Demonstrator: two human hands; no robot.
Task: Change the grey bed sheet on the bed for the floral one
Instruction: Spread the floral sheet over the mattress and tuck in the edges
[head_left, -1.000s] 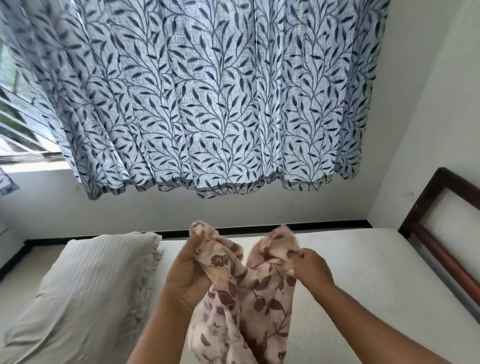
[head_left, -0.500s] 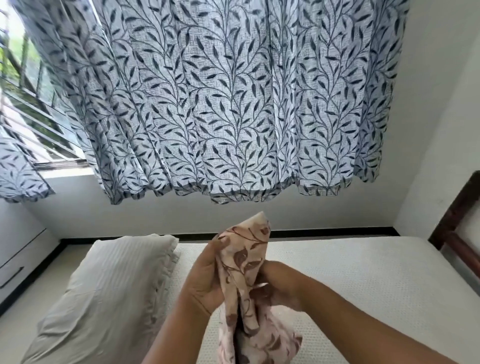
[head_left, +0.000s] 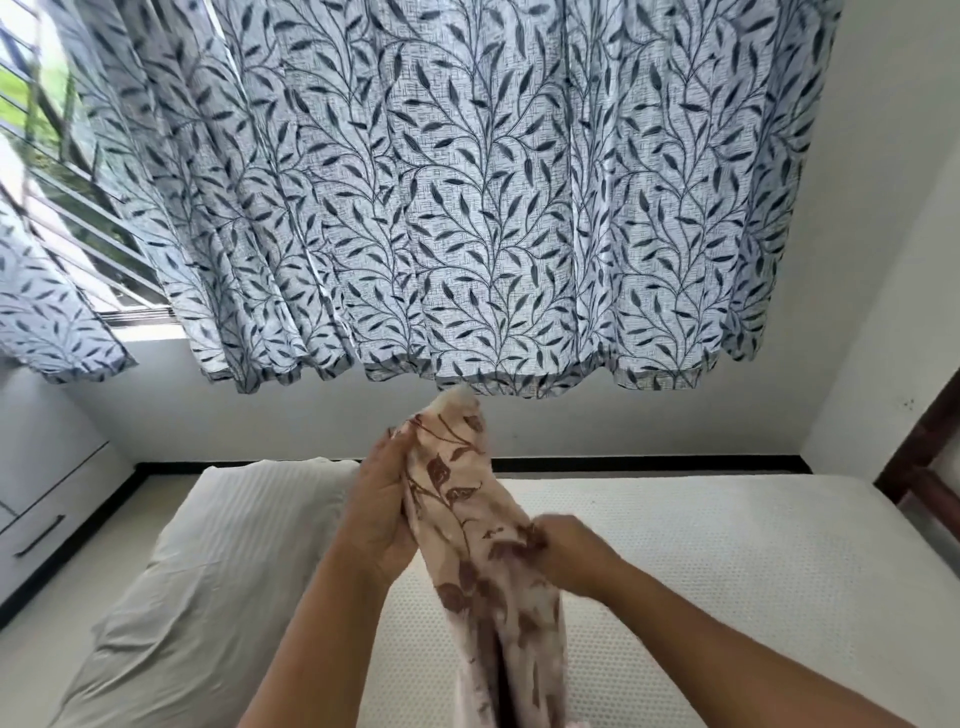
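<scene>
Head view: floral sheet (head_left: 483, 525) bunched in both hands, centre frame

Gripped up high by left hand (head_left: 379, 514), fingers curled round the cloth, top end poking up toward hem of leaf-print curtain (head_left: 467, 182). Pinched lower down by right hand (head_left: 571, 556), slightly blurred. Hangs from there to bottom edge, over bare white mattress (head_left: 727, 545). Striped pillow (head_left: 208, 571) lower left. Barred window (head_left: 31, 104) upper left, drawer unit (head_left: 47, 509) at left edge, dark wooden bed frame (head_left: 914, 441) at right edge.
</scene>
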